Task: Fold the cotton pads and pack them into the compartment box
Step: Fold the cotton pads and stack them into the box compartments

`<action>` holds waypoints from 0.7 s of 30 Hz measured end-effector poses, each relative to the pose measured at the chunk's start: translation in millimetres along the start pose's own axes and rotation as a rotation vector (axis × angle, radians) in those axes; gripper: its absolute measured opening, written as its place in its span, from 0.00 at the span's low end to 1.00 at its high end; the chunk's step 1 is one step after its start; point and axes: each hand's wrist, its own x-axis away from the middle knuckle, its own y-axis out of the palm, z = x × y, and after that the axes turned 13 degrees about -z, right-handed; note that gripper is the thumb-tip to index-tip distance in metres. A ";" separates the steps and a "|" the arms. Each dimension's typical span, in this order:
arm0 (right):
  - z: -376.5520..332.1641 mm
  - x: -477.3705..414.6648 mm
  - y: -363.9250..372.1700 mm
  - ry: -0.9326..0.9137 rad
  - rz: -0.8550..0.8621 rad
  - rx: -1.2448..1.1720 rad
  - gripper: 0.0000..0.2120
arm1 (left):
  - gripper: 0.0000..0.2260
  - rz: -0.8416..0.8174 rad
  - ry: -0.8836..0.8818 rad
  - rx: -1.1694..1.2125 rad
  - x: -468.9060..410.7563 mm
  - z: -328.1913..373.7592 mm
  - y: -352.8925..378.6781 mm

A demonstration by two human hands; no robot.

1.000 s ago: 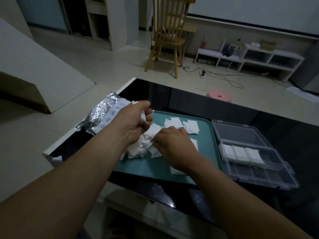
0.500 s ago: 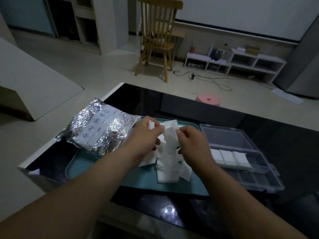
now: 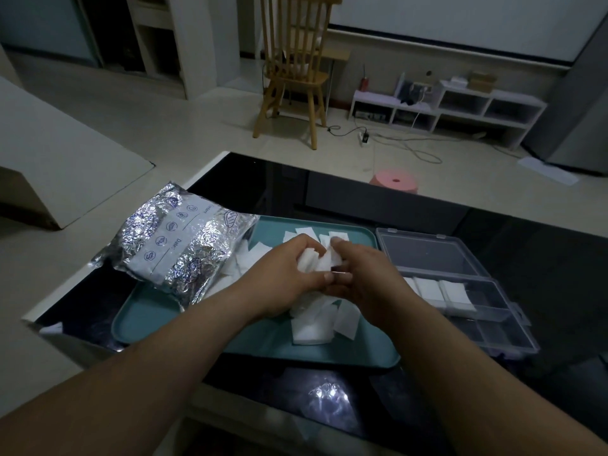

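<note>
Above a teal tray [image 3: 260, 347], my left hand [image 3: 283, 274] and my right hand [image 3: 365, 278] meet and together grip a white cotton pad [image 3: 316, 261], fingers curled round it. A loose heap of white cotton pads [image 3: 316, 324] lies on the tray under and beyond my hands. At the right stands a clear compartment box [image 3: 467, 291] with its lid open. Folded pads [image 3: 441, 291] fill compartments in its near-back row.
A crinkled silver foil bag [image 3: 177, 245] lies on the tray's left end. The tray and box sit on a glossy black table [image 3: 543, 268]. Beyond the table are a wooden chair [image 3: 296, 70], a pink stool [image 3: 394, 181] and a low white shelf [image 3: 447, 106].
My hands have closed together around the pad, which was held stretched upright between them half a second ago. Earlier still they were down in the heap. The view shifted right and down.
</note>
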 end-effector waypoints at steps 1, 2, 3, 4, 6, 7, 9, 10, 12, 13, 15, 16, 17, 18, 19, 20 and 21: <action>0.6 0.2 -0.4 0.002 -0.009 0.019 0.13 | 0.14 -0.007 0.016 -0.023 0.3 -0.2 0.0; 1.3 0.7 -0.5 0.002 -0.011 0.041 0.13 | 0.13 -0.017 0.032 -0.037 0.7 -0.8 -0.1; 1.8 1.6 -0.6 0.005 -0.006 0.058 0.12 | 0.11 -0.028 0.038 -0.045 1.3 -0.8 0.1; 1.6 1.9 -1.1 0.009 0.007 0.068 0.11 | 0.11 -0.029 0.040 -0.041 1.8 -0.2 -0.1; 0.4 1.7 -3.7 0.018 0.043 0.077 0.10 | 0.10 0.007 0.035 -0.004 2.4 1.0 -1.9; -0.4 1.4 -5.2 0.015 0.068 0.086 0.09 | 0.10 0.031 0.027 0.037 3.4 3.3 -3.2; -0.8 0.6 -6.7 -0.014 0.120 0.164 0.09 | 0.09 0.079 0.022 0.114 3.0 5.0 -5.6; 0.0 0.7 -6.2 -0.037 0.130 0.222 0.09 | 0.07 0.090 0.026 0.133 3.0 6.1 -6.0; 1.2 2.7 -1.7 -0.077 0.110 0.295 0.08 | 0.08 0.070 0.039 0.120 3.3 8.4 -4.8; 1.5 4.4 1.2 -0.089 0.087 0.300 0.07 | 0.10 0.050 0.035 0.091 3.3 9.0 -3.4; 1.7 6.8 4.0 -0.097 0.040 0.273 0.09 | 0.13 0.020 0.019 0.050 4.4 9.7 -2.8; 1.0 7.8 4.0 -0.090 0.017 0.253 0.10 | 0.15 0.007 0.017 0.057 4.7 9.6 -3.5; 0.0 9.2 3.9 -0.082 -0.006 0.230 0.10 | 0.16 -0.002 0.017 0.074 5.5 9.6 -4.6; -1.1 10.1 3.5 -0.074 -0.029 0.206 0.10 | 0.17 -0.012 0.019 0.083 5.4 9.2 -5.7; -2.0 11.2 3.6 -0.065 -0.047 0.187 0.10 | 0.16 -0.016 0.014 0.080 5.9 9.1 -6.5; -2.3 11.3 3.5 -0.057 -0.057 0.177 0.09 | 0.15 -0.020 0.004 0.069 6.1 9.7 -6.8; -2.7 11.9 3.9 -0.052 -0.060 0.171 0.09 | 0.14 -0.019 -0.006 0.065 5.8 10.0 -6.9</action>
